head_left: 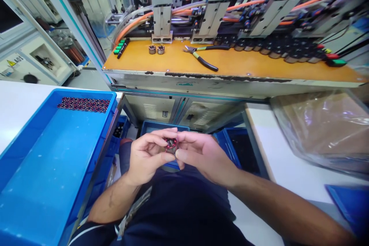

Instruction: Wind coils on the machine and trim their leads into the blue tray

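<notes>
Between my two hands, above my lap, is a small round motor stator (172,145) with red and dark windings. My left hand (150,153) grips its left side with thumb and fingers. On the other side, my right hand (201,153) has its thumb at the lower edge and its fingers around the far side. The fingers cover much of the stator's outer wall. Farther off, a pair of cutting pliers (201,54) with black and yellow handles lies on the orange bench top (138,59). Two metal rings (156,49) stand to the left of the pliers.
A blue tray (54,153) at the left holds rows of stators (84,104) at its far end. Machine heads with orange hoses rise behind the bench. Many dark cylindrical parts (271,49) line its right side. A plastic-wrapped carton (323,127) lies on the right table.
</notes>
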Tool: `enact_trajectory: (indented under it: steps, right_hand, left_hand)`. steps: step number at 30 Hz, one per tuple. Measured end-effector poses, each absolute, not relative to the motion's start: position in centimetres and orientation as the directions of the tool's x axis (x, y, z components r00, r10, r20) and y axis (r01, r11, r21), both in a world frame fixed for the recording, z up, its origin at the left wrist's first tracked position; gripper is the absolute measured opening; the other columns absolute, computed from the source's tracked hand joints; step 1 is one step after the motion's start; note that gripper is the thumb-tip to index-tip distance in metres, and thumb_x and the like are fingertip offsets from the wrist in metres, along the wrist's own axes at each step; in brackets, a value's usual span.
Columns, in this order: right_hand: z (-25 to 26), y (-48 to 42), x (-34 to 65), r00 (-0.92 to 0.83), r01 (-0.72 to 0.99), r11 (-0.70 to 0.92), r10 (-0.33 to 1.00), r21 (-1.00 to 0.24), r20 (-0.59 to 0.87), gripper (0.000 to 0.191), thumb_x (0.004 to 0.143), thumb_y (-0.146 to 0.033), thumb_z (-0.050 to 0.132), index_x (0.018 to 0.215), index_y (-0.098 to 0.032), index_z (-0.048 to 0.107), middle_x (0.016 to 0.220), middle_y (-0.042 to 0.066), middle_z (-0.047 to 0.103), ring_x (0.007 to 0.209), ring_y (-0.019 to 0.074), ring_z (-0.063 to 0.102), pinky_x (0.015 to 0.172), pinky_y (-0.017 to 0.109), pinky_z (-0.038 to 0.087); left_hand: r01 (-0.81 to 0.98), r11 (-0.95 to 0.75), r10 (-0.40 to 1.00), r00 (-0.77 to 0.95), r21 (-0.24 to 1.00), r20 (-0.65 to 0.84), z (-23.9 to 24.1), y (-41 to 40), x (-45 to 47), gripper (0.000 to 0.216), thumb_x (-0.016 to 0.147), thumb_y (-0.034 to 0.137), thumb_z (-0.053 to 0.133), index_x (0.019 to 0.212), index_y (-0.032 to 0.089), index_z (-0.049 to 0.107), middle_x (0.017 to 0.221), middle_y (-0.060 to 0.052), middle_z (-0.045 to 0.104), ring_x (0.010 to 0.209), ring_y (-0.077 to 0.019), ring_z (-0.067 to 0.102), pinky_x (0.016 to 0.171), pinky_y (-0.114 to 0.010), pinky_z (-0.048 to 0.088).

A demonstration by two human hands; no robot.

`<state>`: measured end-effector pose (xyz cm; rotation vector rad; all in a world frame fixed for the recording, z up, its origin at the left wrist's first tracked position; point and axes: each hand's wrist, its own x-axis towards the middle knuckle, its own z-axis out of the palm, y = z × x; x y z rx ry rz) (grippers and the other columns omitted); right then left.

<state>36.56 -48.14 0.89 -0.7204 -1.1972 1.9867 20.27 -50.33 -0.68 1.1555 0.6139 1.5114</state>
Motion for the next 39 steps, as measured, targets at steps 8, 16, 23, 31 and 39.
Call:
enact_trajectory:
  steps: [8,16,23,31,39]
  right_hand:
    - [0.6,-47.1,36.6,-0.216,-0.097,0.57,0.789,-0.816,0.576,0.02,0.076,-0.011,0.071,0.094,-0.018,0.063,0.082,0.003,0.062,0.071,0.0128,0.062,0.06,0.024,0.053]
    - [0.0,-45.3,39.1,-0.36,0.453,0.883,0.305,-0.121,0.882,0.014,0.085,-0.017,0.065,0.098,-0.018,0.061,0.079,0.005,0.068,0.07,0.0157,0.067,0.063,0.027,0.059]
    - [-0.5,-45.4,40.1,-0.473,0.457,0.88,0.118,0.129,0.873,0.005,0.087,-0.019,0.064,0.092,-0.015,0.064,0.08,0.007,0.069,0.073,0.0183,0.066,0.062,0.031,0.059]
    - [0.6,-46.9,39.7,-0.347,0.314,0.844,0.528,-0.434,0.775,0.025,0.082,-0.019,0.069,0.107,-0.015,0.062,0.091,0.009,0.067,0.079,0.0171,0.066,0.068,0.029,0.058]
    - [2.0,-47.5,38.7,-0.216,-0.005,0.622,0.764,-0.783,0.609,0.011,0.086,-0.007,0.062,0.086,-0.016,0.069,0.075,0.003,0.063,0.066,0.0121,0.061,0.058,0.023,0.051]
  left_hand:
    - [-0.429,-0.001,0.987,-0.147,0.903,-0.068,-2.0,-48.6,20.2,0.022,0.076,0.038,0.079,0.083,0.018,0.073,0.105,-0.009,0.077,0.099,-0.0221,0.073,0.087,-0.036,0.058]
    - [0.358,-0.404,0.893,-0.045,0.842,0.448,0.9,-51.3,20.9,0.047,0.074,0.017,0.08,0.119,0.022,0.069,0.1,-0.006,0.076,0.083,-0.0165,0.07,0.076,-0.026,0.059]
    - [0.309,-0.418,0.899,0.004,0.854,0.438,1.9,-50.7,22.3,0.061,0.072,0.017,0.082,0.129,0.022,0.062,0.106,-0.007,0.076,0.083,-0.0153,0.072,0.079,-0.025,0.059]
    - [0.347,-0.394,0.917,0.088,0.851,0.389,1.8,-50.4,21.5,0.04,0.077,0.013,0.078,0.115,0.021,0.07,0.108,-0.007,0.075,0.093,-0.0181,0.069,0.086,-0.03,0.056]
    - [0.132,-0.326,0.944,0.095,0.936,0.315,1.8,-50.4,21.4,0.036,0.076,0.008,0.076,0.11,0.021,0.073,0.113,-0.01,0.071,0.098,-0.0183,0.07,0.079,-0.025,0.059]
